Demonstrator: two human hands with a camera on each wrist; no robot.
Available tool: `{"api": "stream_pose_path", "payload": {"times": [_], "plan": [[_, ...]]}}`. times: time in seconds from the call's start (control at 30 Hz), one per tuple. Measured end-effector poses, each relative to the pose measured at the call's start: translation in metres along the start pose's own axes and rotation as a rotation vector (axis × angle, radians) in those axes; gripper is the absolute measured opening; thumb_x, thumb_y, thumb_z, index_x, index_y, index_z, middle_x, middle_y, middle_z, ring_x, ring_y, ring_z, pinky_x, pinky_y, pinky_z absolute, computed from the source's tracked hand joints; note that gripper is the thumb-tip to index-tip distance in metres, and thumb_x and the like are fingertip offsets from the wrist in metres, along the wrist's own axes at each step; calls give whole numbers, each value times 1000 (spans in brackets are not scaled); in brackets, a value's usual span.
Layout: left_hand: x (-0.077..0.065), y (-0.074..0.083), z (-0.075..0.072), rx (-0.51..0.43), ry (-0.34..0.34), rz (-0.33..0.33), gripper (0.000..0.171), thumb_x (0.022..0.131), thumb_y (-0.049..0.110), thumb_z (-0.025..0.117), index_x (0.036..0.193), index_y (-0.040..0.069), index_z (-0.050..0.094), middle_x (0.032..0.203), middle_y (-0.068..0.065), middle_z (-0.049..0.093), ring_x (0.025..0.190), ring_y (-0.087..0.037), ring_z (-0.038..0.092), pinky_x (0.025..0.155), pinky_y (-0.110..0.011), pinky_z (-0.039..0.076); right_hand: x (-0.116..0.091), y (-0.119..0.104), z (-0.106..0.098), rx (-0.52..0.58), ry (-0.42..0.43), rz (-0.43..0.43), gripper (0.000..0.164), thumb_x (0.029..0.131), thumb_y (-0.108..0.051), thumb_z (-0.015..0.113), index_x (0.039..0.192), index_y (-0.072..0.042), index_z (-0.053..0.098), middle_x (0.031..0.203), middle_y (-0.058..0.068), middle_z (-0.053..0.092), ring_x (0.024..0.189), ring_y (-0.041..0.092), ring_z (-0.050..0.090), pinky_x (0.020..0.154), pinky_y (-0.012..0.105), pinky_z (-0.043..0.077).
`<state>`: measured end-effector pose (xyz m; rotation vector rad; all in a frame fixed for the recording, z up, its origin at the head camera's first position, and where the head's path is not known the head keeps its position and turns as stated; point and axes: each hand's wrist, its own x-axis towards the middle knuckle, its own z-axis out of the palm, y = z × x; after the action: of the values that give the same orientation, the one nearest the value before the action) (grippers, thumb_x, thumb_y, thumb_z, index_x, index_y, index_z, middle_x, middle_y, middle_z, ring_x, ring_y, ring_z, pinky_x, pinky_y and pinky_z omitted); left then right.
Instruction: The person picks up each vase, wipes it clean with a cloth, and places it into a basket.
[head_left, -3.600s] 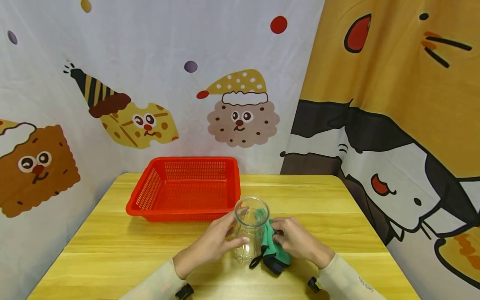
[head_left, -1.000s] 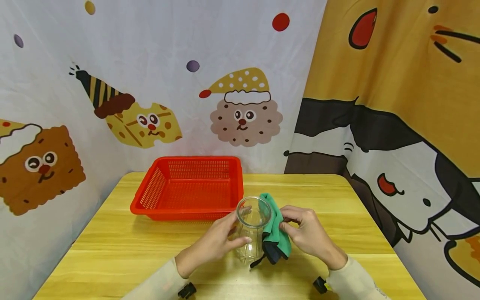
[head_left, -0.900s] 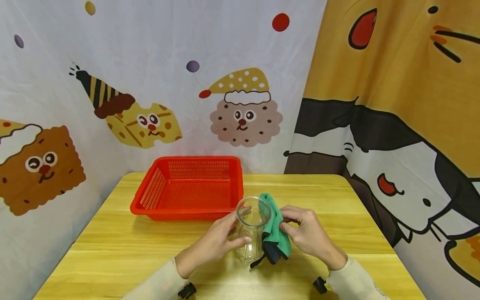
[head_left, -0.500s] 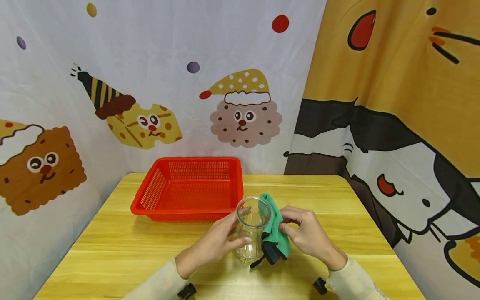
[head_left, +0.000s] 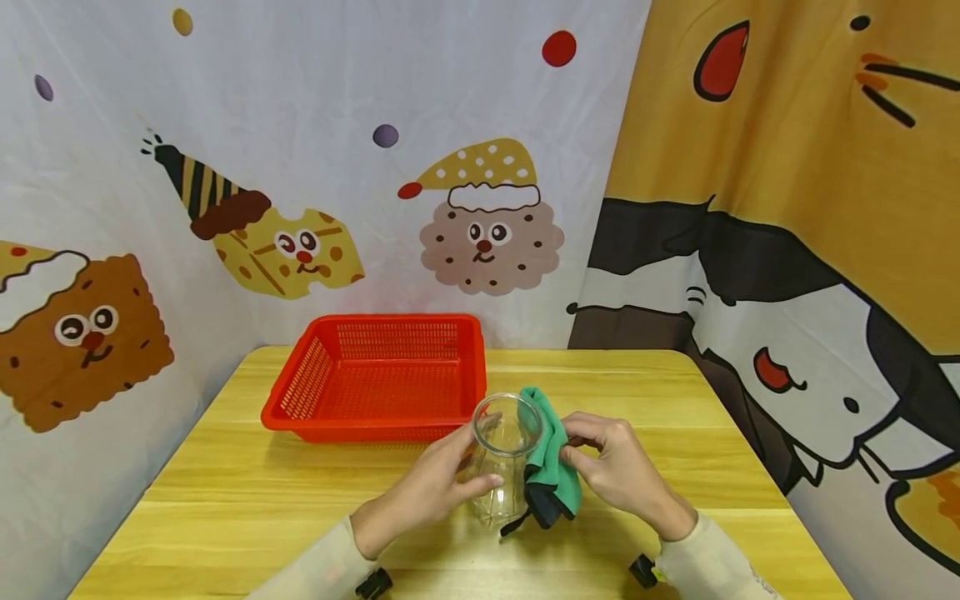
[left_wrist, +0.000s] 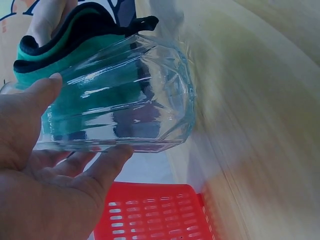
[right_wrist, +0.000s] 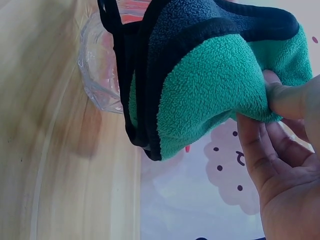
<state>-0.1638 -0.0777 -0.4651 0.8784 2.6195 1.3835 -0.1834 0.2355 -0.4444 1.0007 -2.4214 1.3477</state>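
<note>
My left hand [head_left: 423, 483] grips a clear faceted glass jar [head_left: 510, 467] from its left side, thumb in front and fingers behind. The jar stands mouth up, and its thick round rim shows in the head view. At its right side my right hand [head_left: 622, 471] pinches a green towelling cloth [head_left: 557, 467] between thumb and fingers. Dark edging and a hanging loop mark the cloth's lower end. In the left wrist view, the green shows through the glass [left_wrist: 165, 95]. Folds of the cloth [right_wrist: 205, 90] hang from my fingertips in the right wrist view.
A red plastic basket [head_left: 390, 433] with slotted sides stands behind and left of the jar on the wooden table [head_left: 660, 392]. Printed curtains [head_left: 315, 100] hang behind the table and along its sides.
Since the oldest frame, my right hand has lifted the cloth higher along the jar's right side and moved slightly right. During the last second, hands, jar and cloth stay almost still.
</note>
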Motion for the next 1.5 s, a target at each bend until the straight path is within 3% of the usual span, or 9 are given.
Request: {"api": "stream_pose_path", "payload": {"times": [0.27,0.43,0.7,0.8,1.03,1.17,1.3,1.4,1.5], "plan": [[1,1,0,-18,20,26,77,107,17,88,174,13,51,171,-15,63,158,-38,64,125,-57,61,0,-1,-4,-6,7,-8,43,100,16,80,115,-24,88,114,-3,87,101,7,84,88,29,75],[-1,1,1,-13,32,33,80,107,17,87,177,12,48,162,-18,68,151,-39,69,122,-56,63,0,0,-7,-13,14,-12,45,100,17,79,114,-25,88,114,-3,87,101,9,84,88,28,75],[-6,9,4,65,73,-31,91,105,31,90,181,17,42,167,-12,67,151,-32,69,123,-57,64,-2,2,-10,-31,23,-19,48,99,18,80,114,-27,87,113,-6,86,101,8,84,88,31,75],[-6,15,8,104,128,-48,93,101,38,94,178,18,45,167,-10,68,150,-31,70,122,-57,65,-2,3,-11,-33,26,-25,45,99,17,81,115,-25,88,114,-4,87,100,9,84,88,28,75],[0,24,17,158,279,-90,89,91,44,103,162,13,59,144,-8,77,129,-27,77,107,-53,71,-1,3,-12,-40,38,-32,42,99,16,81,117,-22,88,114,-2,88,101,8,84,88,27,74],[2,26,20,193,296,-131,86,89,48,104,155,10,63,131,-6,72,112,-24,73,93,-40,69,-2,3,-12,-40,43,-30,43,98,17,82,116,-22,88,114,-2,88,101,8,84,88,27,74],[2,27,20,184,300,-166,84,88,49,104,153,11,67,126,-4,64,96,-21,62,76,-24,54,-2,4,-12,-37,47,-32,44,97,19,81,115,-21,88,113,-1,88,100,8,84,87,26,74],[1,27,18,168,305,-174,79,87,46,105,150,14,71,123,-2,63,93,-21,60,74,-21,48,-3,5,-12,-38,49,-29,45,97,19,81,114,-22,88,113,-2,88,100,8,84,87,26,74],[0,24,16,156,304,-158,76,86,41,105,150,16,74,123,0,67,98,-21,64,79,-23,52,-4,6,-12,-38,47,-22,46,97,19,80,114,-22,88,113,-2,88,100,7,84,87,27,74]]}}
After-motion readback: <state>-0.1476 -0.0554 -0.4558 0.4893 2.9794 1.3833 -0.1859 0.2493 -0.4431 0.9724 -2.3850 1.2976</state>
